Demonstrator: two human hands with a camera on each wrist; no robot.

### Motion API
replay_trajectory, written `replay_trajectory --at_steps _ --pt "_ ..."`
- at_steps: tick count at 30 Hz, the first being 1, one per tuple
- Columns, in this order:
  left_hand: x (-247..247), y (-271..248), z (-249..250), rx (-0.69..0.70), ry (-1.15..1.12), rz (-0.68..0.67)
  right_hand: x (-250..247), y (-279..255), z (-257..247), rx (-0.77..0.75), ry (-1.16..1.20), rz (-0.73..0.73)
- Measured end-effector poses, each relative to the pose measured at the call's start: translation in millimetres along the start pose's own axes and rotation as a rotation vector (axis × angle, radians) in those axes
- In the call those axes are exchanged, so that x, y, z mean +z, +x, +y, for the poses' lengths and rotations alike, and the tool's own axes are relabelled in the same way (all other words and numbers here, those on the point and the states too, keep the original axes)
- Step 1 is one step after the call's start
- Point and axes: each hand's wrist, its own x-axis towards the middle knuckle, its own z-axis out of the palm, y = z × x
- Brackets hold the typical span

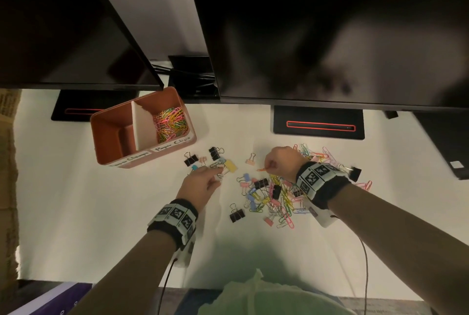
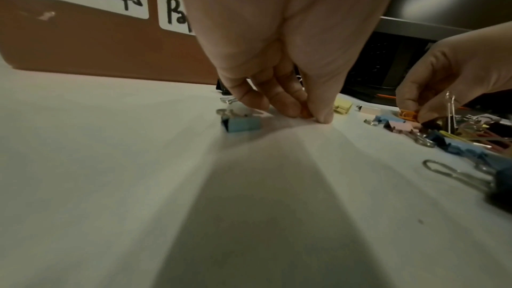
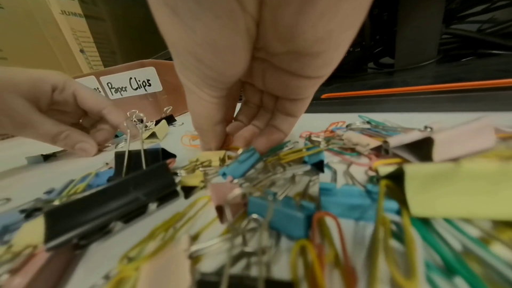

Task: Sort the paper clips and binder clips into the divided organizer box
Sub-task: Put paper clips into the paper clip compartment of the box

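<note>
Both hands are down on the white desk (image 1: 76,200) right now. The right hand (image 1: 281,162) has its grip pinched narrow on an orange paper clip (image 1: 262,169), thin looped wire poking out from between thumb and fingertips, just at the far edge of the mixed pile (image 1: 274,198). That pile is a bright tangle: yellow, green, pink and orange wire paper clips threaded through blue, pink, yellow and black binder clips with silver wire handles, one large black binder clip (image 3: 116,196) standing with its handles up in the right wrist view. The left hand (image 1: 200,182) sits over a smaller scatter nearer the box, fingertips (image 2: 288,106) bunched together against the desk, with a small blue binder clip (image 2: 242,123) just beside them and a yellow binder clip (image 1: 231,165) just beyond; whether that grip actually holds anything I cannot tell. The terracotta-coloured organizer box (image 1: 162,152) stands at the far left of the clips, split by a white divider (image 1: 144,124): the compartment labelled Paper Clips carries a heap of coloured paper clips (image 1: 170,124), the one labelled Paper Clamps shows only its bare floor.
</note>
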Motion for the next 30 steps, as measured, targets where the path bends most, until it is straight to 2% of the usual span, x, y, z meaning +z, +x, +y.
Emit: replay_trajectory --at_steps 8,12,18,23,30 --pt "5.0 -1.8 1.3 0.192 0.118 -0.015 -1.7 -5.6 4.1 -0.009 0.014 -0.020" --pt "3.6 -2.1 -0.3 0.152 0.069 0.031 -6.1 -10.5 7.5 -0.012 0.015 0.028" --pt "3.6 6.9 3.4 0.113 0.099 0.028 -13.8 -17.3 1.7 -0.090 0.019 0.077" --pt "4.3 10.2 8.8 0.074 0.115 -0.017 -20.1 -12.6 -15.3 -0.154 0.009 0.091" --pt "6.4 7.0 10.6 -0.014 0.000 -0.016 -18.8 -10.8 -23.7 -0.171 -0.001 0.063"
